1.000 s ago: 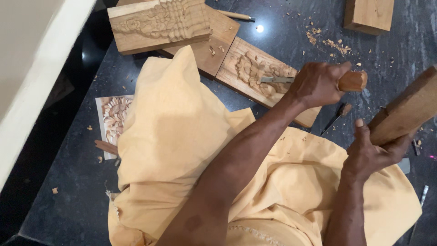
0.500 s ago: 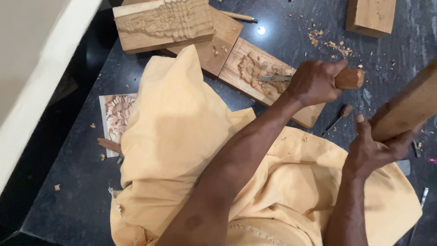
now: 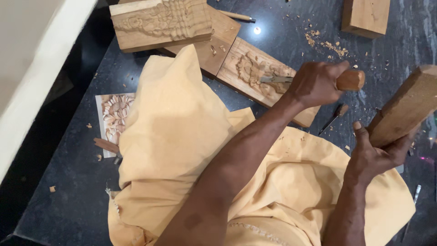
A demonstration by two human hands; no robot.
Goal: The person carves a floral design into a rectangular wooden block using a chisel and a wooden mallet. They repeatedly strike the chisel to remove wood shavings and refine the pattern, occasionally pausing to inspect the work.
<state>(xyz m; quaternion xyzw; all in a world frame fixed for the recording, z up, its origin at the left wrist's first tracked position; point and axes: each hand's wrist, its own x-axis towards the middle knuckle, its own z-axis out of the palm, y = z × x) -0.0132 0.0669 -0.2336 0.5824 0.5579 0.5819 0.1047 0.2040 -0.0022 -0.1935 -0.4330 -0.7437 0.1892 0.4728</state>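
Head view looks down on my left hand [image 3: 316, 84], its grip closed around a wooden-handled chisel [image 3: 309, 80] whose blade rests on the carved wood panel [image 3: 255, 75] lying on the dark worktop [image 3: 82, 191]. My right hand [image 3: 378, 152] grips a wooden block [image 3: 405, 107] raised beside it. Yellow cloth [image 3: 177, 136] covers my lap.
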